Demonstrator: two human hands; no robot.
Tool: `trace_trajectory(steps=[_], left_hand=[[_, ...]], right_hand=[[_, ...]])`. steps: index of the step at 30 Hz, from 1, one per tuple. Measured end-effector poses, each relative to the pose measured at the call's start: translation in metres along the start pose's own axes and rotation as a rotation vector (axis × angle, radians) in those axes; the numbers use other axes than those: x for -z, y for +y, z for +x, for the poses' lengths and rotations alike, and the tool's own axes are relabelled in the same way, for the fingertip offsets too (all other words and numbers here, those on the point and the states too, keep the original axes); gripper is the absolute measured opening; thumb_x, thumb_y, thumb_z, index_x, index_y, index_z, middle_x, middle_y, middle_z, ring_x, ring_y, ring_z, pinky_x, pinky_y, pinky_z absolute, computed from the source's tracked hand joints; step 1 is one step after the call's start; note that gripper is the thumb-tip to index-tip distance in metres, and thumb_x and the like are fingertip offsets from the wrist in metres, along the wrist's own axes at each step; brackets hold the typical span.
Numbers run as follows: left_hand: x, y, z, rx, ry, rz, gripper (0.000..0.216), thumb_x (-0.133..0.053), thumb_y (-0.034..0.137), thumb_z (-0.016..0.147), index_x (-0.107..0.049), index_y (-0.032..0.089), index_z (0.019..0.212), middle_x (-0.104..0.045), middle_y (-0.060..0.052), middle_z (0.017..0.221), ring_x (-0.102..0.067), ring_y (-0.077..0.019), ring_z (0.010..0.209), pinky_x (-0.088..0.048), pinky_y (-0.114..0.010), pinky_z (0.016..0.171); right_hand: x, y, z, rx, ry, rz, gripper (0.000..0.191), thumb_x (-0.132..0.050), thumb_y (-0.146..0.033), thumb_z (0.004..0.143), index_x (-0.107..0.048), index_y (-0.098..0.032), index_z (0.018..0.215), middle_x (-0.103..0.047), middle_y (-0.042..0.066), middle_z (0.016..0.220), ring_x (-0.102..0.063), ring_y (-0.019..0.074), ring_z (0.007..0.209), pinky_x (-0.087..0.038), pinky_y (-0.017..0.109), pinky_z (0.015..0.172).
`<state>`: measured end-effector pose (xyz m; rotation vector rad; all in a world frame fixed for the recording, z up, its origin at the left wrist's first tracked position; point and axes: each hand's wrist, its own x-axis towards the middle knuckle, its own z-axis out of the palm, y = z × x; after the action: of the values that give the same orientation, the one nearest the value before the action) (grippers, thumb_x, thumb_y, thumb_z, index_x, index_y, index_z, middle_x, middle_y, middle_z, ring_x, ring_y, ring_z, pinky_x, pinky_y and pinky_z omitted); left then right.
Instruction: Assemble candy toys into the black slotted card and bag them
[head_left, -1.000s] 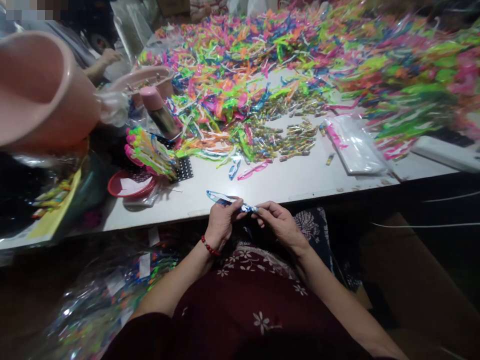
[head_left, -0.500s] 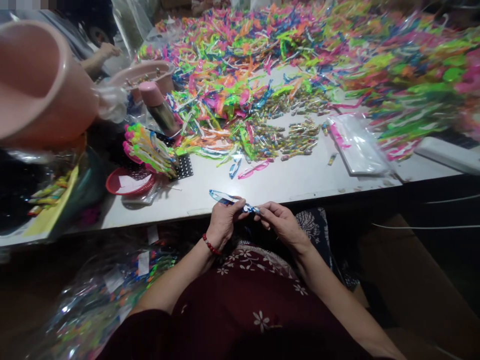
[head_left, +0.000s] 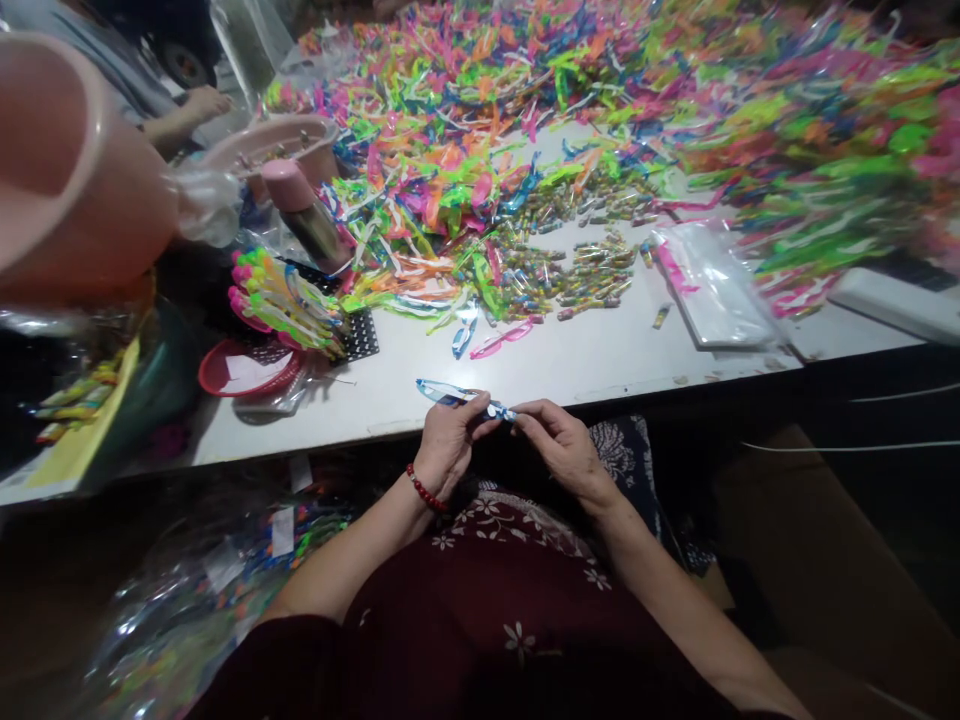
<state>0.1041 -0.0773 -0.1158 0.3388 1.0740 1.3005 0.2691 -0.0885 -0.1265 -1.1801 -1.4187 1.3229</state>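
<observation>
My left hand (head_left: pixel 448 440) is closed around a slim blue-and-white plastic piece (head_left: pixel 439 391), with the thumb on top. The looped end of this piece points up and left, over the front edge of the white table (head_left: pixel 360 412). My right hand (head_left: pixel 559 445) pinches its other end with thumb and forefinger. The fingers cover that end, and I cannot make out the piece's exact kind. Just beyond my hands lie a similar blue piece (head_left: pixel 464 334) and a pink one (head_left: pixel 501 340).
Colourful plastic pieces (head_left: pixel 480 80) are heaped across the back. Small wrapped sticks (head_left: pixel 596 275) lie before them, left of clear bags (head_left: pixel 712 290). A red basket (head_left: pixel 214 378), a pink-capped bottle (head_left: pixel 300 210) and a large pink tub (head_left: pixel 142 200) stand left. Another person's hand (head_left: pixel 204 103) shows behind.
Both hands hold the blue-and-white piece in nearly the same place. The view has shifted slightly, so the things on the left appear farther left. The other person's hand moves little.
</observation>
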Motion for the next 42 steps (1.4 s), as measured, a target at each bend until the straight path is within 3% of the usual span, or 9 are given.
trace_trajectory(steps=[6,16,21,24,26,29,33,37,42], left_hand=[[-0.001,0.004,0.0,0.022,-0.03,0.067,0.04,-0.093,0.028,0.054,-0.068,0.012,0.08,-0.064,0.0,0.078,-0.062,-0.0121,0.072,-0.058,-0.023,0.059],[-0.001,0.013,0.003,-0.022,-0.072,0.125,0.04,-0.094,0.032,0.055,-0.069,0.012,0.079,-0.066,-0.001,0.072,-0.064,-0.0139,0.066,-0.059,-0.028,0.062],[-0.003,0.01,0.01,-0.004,-0.075,0.114,0.042,-0.094,0.034,0.054,-0.068,0.012,0.079,-0.068,-0.002,0.073,-0.065,-0.0152,0.068,-0.059,-0.029,0.064],[-0.008,0.007,0.021,-0.031,-0.157,0.174,0.042,-0.09,0.039,0.061,-0.068,0.013,0.084,-0.069,-0.004,0.079,-0.065,-0.0151,0.073,-0.058,-0.03,0.072],[-0.014,0.008,0.034,-0.15,-0.196,0.317,0.038,-0.085,0.04,0.07,-0.068,0.015,0.092,-0.069,-0.005,0.085,-0.065,-0.0157,0.078,-0.057,-0.03,0.076],[-0.023,0.013,0.062,-0.488,-0.122,0.754,0.02,-0.072,0.032,0.083,-0.068,0.018,0.096,-0.068,-0.006,0.093,-0.063,-0.0182,0.085,-0.054,-0.032,0.078],[-0.039,0.016,0.101,-0.862,-0.074,1.378,0.014,-0.061,0.024,0.091,-0.068,0.016,0.099,-0.067,-0.011,0.1,-0.058,-0.0253,0.101,-0.046,-0.041,0.096],[-0.061,0.013,0.123,-0.854,-0.108,1.74,0.021,-0.059,0.031,0.093,-0.069,0.014,0.102,-0.065,-0.016,0.105,-0.054,-0.0307,0.108,-0.043,-0.043,0.098],[-0.07,0.016,0.125,-0.704,-0.188,1.8,0.015,-0.063,0.02,0.088,-0.066,0.012,0.101,-0.064,-0.018,0.109,-0.054,-0.0314,0.11,-0.042,-0.042,0.097]], right_hand=[[0.004,0.013,0.004,-0.152,-0.06,0.213,0.033,-0.068,-0.054,0.087,-0.066,-0.021,0.09,-0.063,-0.002,0.071,-0.036,0.0094,0.05,-0.027,0.024,0.047],[0.002,-0.002,0.006,-0.005,-0.019,-0.043,0.025,-0.062,-0.046,0.093,-0.067,-0.023,0.087,-0.062,0.0,0.074,-0.055,0.0169,0.072,-0.044,0.029,0.071],[-0.001,0.003,0.012,0.023,-0.007,-0.077,0.025,-0.059,-0.046,0.094,-0.068,-0.023,0.09,-0.061,-0.001,0.074,-0.055,0.017,0.07,-0.044,0.029,0.069],[0.013,0.007,0.022,0.022,0.046,-0.058,0.028,-0.06,-0.049,0.093,-0.067,-0.023,0.088,-0.061,-0.001,0.074,-0.054,0.0165,0.07,-0.043,0.028,0.067],[0.037,0.011,0.032,0.021,0.175,-0.05,0.031,-0.059,-0.052,0.092,-0.065,-0.022,0.088,-0.061,-0.001,0.075,-0.053,0.016,0.069,-0.043,0.027,0.066],[0.09,0.022,0.05,0.018,0.516,-0.147,0.037,-0.056,-0.057,0.091,-0.064,-0.022,0.09,-0.063,0.0,0.077,-0.053,0.0163,0.067,-0.042,0.028,0.064],[0.15,0.033,0.079,0.039,0.817,-0.58,0.037,-0.048,-0.05,0.095,-0.068,-0.019,0.093,-0.069,0.008,0.087,-0.058,0.0239,0.082,-0.045,0.037,0.077],[0.15,0.037,0.116,0.293,0.67,-1.03,0.03,-0.049,-0.029,0.095,-0.071,-0.016,0.11,-0.067,0.015,0.116,-0.051,0.0305,0.109,-0.037,0.046,0.098],[0.115,0.037,0.156,0.39,0.361,-1.226,0.024,-0.052,-0.024,0.096,-0.073,-0.023,0.106,-0.063,0.013,0.117,-0.043,0.0299,0.111,-0.034,0.042,0.094]])
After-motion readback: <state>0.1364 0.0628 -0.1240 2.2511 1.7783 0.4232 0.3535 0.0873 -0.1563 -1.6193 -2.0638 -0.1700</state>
